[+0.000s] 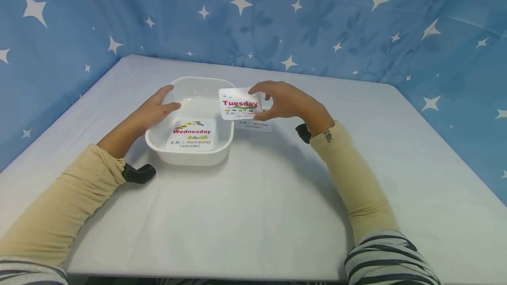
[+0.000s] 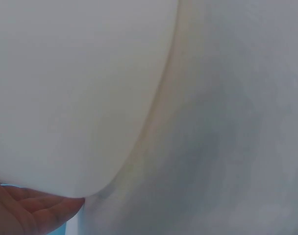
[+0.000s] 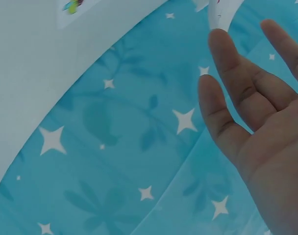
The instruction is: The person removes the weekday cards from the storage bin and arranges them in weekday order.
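My left hand [image 1: 152, 111] grips the left rim of a white plastic basin [image 1: 192, 158], its thumb over the inside. In the left wrist view the basin's outer wall [image 2: 80, 98] fills much of the picture, with fingers [image 2: 56, 215] against its edge. Inside the basin lies a white card printed "Wednesday" [image 1: 192, 135]. Over the basin's right rim, my right hand [image 1: 291, 100] pinches a "Tuesday" card [image 1: 239, 104] by its right side. A "Monday" card [image 1: 257, 126] lies on the table just right of the basin, partly hidden behind the Tuesday card.
A white cloth covers the table [image 1: 253, 214]. Blue fabric with white stars [image 1: 241, 25] hangs behind and at both sides. Black wrist pieces [image 1: 139, 173] stick out beneath both forearms, the left one close to the basin's front left.
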### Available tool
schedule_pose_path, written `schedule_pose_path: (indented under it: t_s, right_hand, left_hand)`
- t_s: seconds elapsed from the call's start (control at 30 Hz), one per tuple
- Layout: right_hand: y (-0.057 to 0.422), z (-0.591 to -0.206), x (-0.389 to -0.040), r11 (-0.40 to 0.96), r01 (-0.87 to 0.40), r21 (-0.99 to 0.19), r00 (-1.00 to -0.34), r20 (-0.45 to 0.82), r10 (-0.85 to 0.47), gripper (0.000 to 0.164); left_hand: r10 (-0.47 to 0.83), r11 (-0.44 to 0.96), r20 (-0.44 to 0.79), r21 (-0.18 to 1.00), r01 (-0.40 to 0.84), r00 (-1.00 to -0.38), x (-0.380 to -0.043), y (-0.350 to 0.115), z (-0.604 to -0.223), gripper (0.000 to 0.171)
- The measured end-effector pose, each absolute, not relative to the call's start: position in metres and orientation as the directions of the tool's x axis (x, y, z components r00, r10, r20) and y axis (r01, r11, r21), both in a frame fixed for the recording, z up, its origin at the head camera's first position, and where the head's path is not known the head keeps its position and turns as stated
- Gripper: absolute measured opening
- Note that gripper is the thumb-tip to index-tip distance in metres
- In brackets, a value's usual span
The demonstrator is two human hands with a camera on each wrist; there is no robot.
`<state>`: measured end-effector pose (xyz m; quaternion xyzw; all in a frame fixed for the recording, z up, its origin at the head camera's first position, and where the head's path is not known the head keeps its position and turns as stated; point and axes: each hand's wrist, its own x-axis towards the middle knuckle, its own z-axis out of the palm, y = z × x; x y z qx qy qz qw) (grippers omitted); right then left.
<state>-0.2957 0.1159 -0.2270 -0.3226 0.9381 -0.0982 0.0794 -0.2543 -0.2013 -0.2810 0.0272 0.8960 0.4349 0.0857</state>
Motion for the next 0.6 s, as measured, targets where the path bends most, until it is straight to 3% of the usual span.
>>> schedule_pose_path:
  t_s: [0.6]
  right_hand:
    - [0.21, -0.24, -0.309, 0.882, -0.444, -0.158, -0.874, -0.138, -0.465, 0.063]
  left_hand:
    - [0.118, 0.618, -0.132, 0.785, -0.031, -0.984, -0.255, -0.202, -0.284, 0.071]
